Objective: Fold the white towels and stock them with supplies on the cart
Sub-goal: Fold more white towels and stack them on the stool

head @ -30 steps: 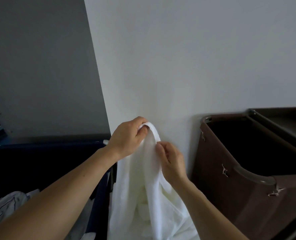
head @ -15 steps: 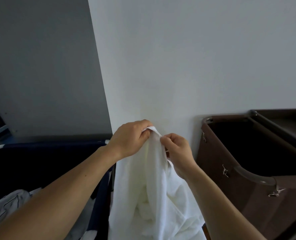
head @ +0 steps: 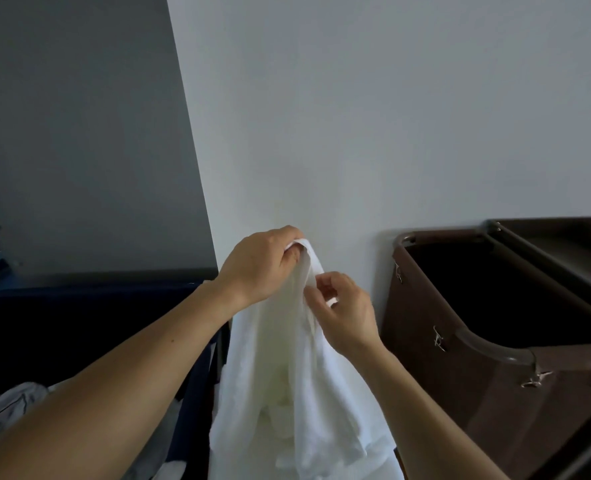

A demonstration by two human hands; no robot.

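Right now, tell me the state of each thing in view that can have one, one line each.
white towel: unfolded, hanging bunched from both hands.
left hand: grips the towel's top edge.
right hand: pinches the towel's edge just below the left hand.
brown bag: open at the top; inside too dark to tell the contents.
dark blue bin: open, with crumpled linen in it.

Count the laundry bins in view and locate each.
2. A navy bin left of the white towel; a brown bin right of it. Others may be hidden out of view.
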